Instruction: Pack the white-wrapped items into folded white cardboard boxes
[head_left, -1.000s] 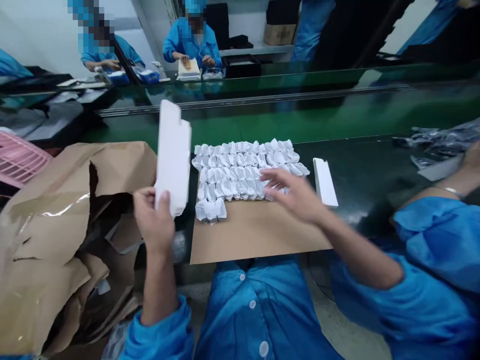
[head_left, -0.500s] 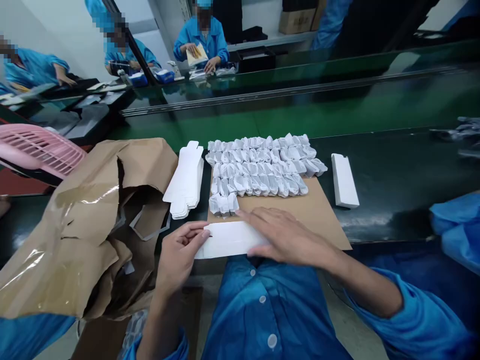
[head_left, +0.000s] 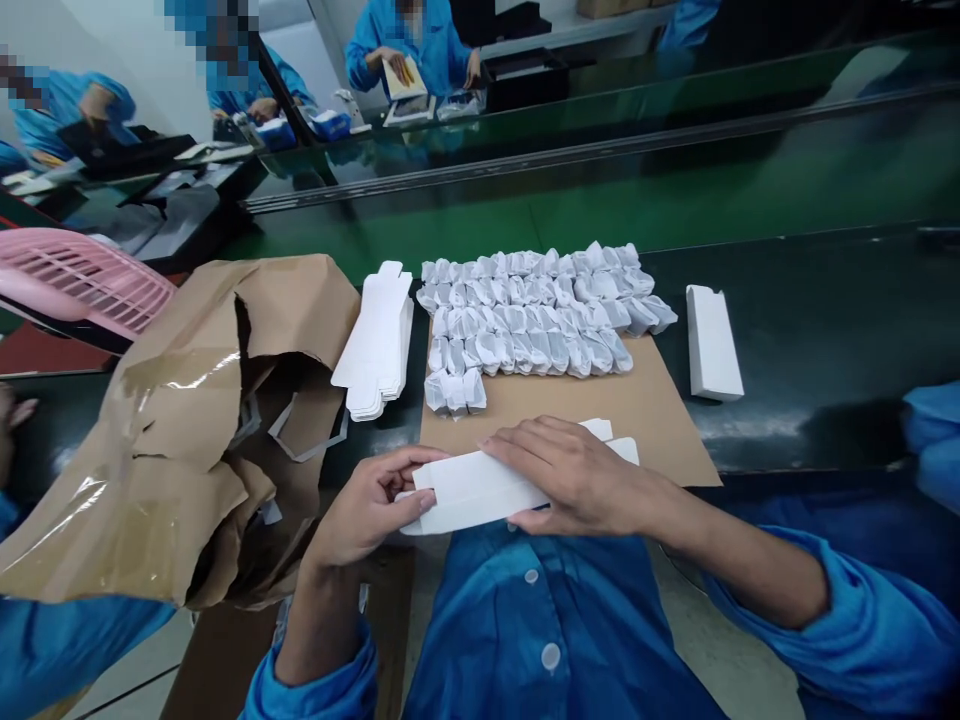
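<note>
A long white carton (head_left: 472, 492) with flaps showing at its right end lies across both hands at the table's front edge. My left hand (head_left: 379, 505) is closed on its left end, thumb on the near side. My right hand (head_left: 566, 475) is wrapped over its right part, fingers on top and thumb below. Just beyond, rows of small items in white wrapping (head_left: 532, 320) stand on a brown cardboard sheet (head_left: 660, 420). Left of them lies a stack of flat white carton blanks (head_left: 375, 345). An upright-sided white box (head_left: 714, 345) rests on the right.
A torn brown cardboard box (head_left: 180, 400) fills the left side, beside a pink plastic basket (head_left: 82, 280). Green-edged conveyor (head_left: 600, 205) runs behind the dark tabletop. Co-workers in blue sit across it, one holding a yellow-and-white piece (head_left: 405, 78). A blue sleeve (head_left: 934, 430) shows at right.
The carton is now tilted, its right end higher, and flaps show beyond my right hand. My right hand is further right along it. The whole view has shifted slightly.
</note>
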